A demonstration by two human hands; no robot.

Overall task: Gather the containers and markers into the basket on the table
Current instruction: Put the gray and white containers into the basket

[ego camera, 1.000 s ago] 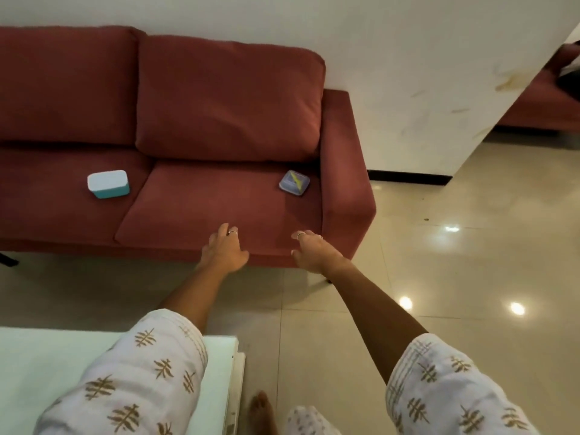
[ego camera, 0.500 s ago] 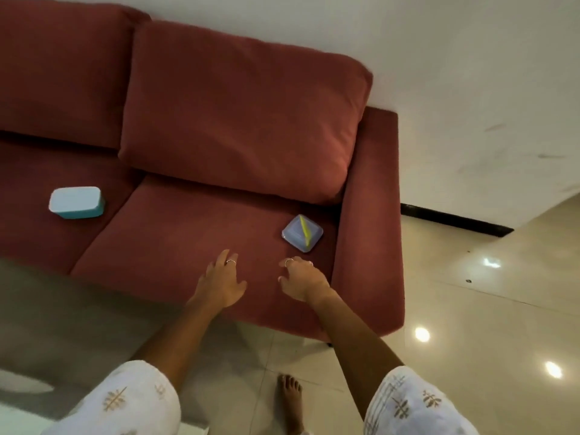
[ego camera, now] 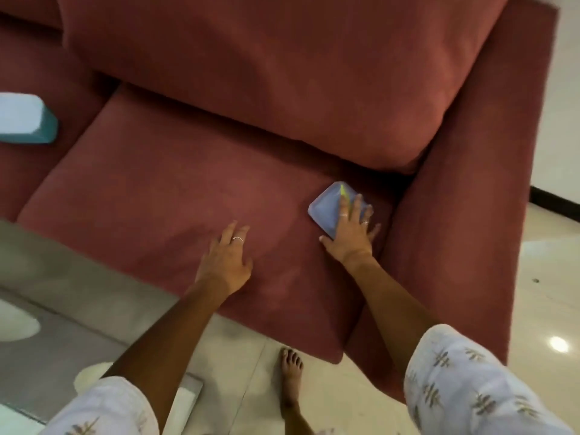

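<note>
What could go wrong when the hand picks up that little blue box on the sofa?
The right hand lies flat on the blue box, not yet gripping, so it might slip. The box sits by the gap next to the armrest and could slide in. The teal box far to the left might get forgotten.

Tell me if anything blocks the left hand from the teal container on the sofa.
Nothing visible does. The left hand hangs open over the seat cushion, and only bare cushion and the seam between cushions lie between it and the teal container at the frame's left edge.
</note>
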